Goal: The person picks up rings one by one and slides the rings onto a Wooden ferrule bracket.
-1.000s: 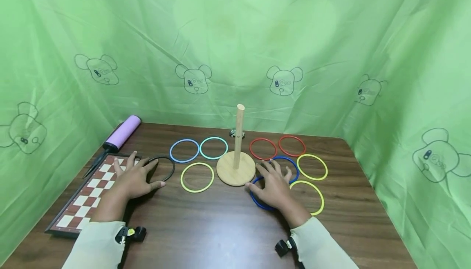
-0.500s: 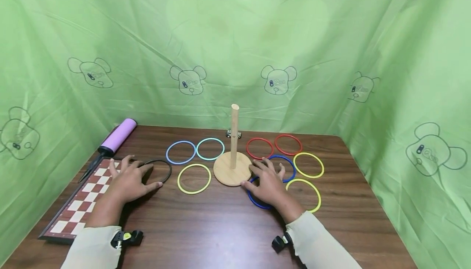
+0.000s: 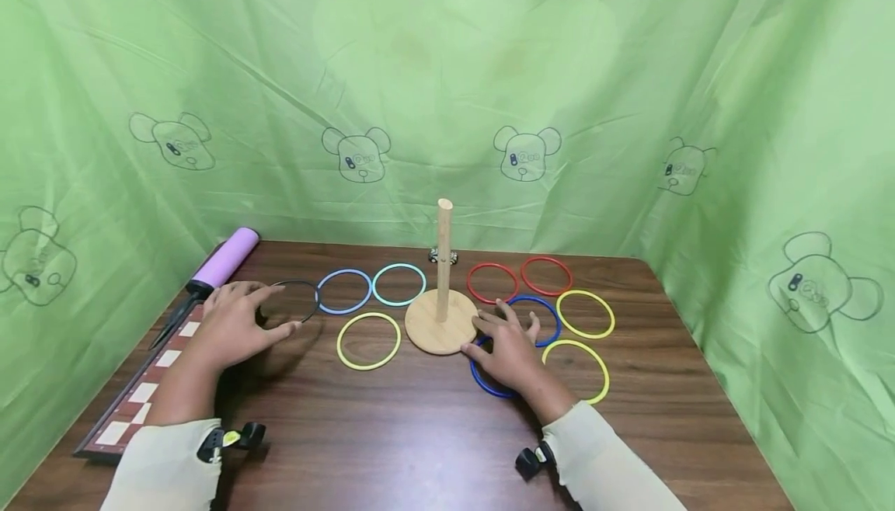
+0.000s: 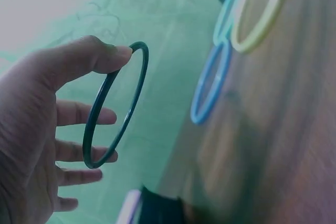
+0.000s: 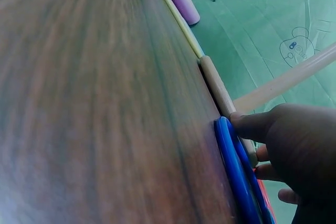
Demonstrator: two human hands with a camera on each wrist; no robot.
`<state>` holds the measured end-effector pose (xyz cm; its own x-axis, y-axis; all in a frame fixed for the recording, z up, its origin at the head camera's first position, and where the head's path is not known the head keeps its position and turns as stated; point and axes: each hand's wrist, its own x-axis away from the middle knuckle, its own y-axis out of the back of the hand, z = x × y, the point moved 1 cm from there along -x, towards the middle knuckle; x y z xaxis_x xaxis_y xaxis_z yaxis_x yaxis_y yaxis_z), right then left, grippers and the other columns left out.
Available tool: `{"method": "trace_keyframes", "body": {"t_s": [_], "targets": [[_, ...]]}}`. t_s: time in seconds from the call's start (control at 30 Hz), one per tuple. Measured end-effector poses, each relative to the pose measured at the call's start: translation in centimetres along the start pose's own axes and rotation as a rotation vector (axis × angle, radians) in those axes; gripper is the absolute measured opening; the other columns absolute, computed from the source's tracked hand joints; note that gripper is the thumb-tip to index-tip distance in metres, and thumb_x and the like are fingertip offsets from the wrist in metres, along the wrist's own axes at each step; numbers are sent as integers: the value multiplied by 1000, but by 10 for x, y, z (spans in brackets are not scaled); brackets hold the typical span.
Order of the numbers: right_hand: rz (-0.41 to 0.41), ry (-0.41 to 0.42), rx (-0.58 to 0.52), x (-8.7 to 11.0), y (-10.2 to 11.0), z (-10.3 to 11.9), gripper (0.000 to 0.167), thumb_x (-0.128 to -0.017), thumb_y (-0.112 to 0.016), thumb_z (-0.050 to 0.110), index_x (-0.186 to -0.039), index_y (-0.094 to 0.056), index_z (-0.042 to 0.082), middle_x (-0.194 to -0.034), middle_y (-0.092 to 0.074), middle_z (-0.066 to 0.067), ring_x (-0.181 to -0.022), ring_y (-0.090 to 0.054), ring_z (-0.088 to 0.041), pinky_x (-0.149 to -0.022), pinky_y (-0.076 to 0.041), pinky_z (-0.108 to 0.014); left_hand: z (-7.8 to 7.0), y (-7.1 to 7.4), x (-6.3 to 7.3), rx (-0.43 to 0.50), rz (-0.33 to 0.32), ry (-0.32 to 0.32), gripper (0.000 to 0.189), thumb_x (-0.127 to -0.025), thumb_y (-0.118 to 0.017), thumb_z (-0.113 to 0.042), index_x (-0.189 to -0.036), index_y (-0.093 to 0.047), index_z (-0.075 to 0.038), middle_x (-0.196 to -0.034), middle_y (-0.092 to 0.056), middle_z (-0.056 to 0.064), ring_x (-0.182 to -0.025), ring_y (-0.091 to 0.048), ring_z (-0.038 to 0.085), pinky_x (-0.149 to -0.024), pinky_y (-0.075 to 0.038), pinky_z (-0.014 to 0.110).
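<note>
My left hand [image 3: 227, 328] pinches a black ring [image 4: 94, 111] between thumb and fingers. In the left wrist view the ring is tilted up, raised off the table. At the middle of the table stands a wooden ring-toss stand [image 3: 437, 336], a round base with an upright bare peg [image 3: 444, 262]. My right hand [image 3: 513, 352] grips the right edge of that base, thumb at the near side and fingertips farther along the rim. Beneath this hand lie two dark blue rings [image 3: 492, 391], partly hidden by it.
Left of the stand lie a blue ring [image 3: 319, 300], a turquoise ring [image 3: 375, 291] and a yellow-green ring [image 3: 339, 348]. Red rings [image 3: 470, 286] and yellow rings [image 3: 612, 321] lie right. A checkered board [image 3: 112, 433], a purple hand pump [image 3: 227, 258] and a toy car [image 3: 435, 256] are also there.
My left hand has lifted the black ring from beside the checkered board, moving up and slightly away. The right hand stays at the base. The head view has shifted slightly.
</note>
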<state>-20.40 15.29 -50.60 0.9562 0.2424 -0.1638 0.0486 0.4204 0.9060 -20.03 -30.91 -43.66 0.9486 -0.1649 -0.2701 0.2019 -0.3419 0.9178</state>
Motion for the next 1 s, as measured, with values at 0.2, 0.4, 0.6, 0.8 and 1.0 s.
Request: {"method": "trace_keyframes", "body": {"t_s": [0.2, 0.4, 0.6, 0.8, 1.0], "targets": [[-1, 10, -8, 0, 3, -1, 58, -99, -80, 49, -146, -72, 16, -159, -65, -5, -165, -33, -43, -120, -7, -90, -21, 14, -12, 34, -94, -55, 72, -82, -90, -47, -138, -72, -6, -137, -66, 30, -125, -59, 57, -98, -43, 74], [-5, 8, -14, 1, 2, -1, 55, -100, -78, 48, -145, -73, 16, -157, -65, -4, -165, -34, -43, -120, -8, -90, -47, 28, -21, 88, -127, -118, 71, -82, -93, -42, -139, -71, -7, -136, -67, 21, -108, -72, 40, -87, -56, 60], [-14, -7, -9, 2, 1, 1, 53, -101, -77, 48, -145, -73, 17, -157, -66, -3, -165, -33, -43, -121, -8, -89, -70, 40, -31, 174, -174, -173, 71, -81, -94, -38, -141, -71, -8, -143, -66, 21, -107, -74, 37, -90, -56, 59], [-25, -10, -14, 2, -2, 1, 53, -101, -78, 48, -144, -73, 18, -157, -66, -3, -165, -33, -42, -120, -9, -89, -86, 51, -41, 235, -236, -196, 64, -80, -94, -33, -133, -74, -4, -149, -64, 25, -121, -70, 46, -103, -50, 67], [-28, -18, -18, 2, -1, 1, 54, -100, -79, 47, -145, -73, 18, -156, -67, -3, -165, -33, -43, -120, -11, -89, -101, 57, -50, 250, -312, -205, 71, -79, -94, -35, -138, -72, -3, -149, -65, 24, -129, -66, 50, -105, -50, 67]]}}
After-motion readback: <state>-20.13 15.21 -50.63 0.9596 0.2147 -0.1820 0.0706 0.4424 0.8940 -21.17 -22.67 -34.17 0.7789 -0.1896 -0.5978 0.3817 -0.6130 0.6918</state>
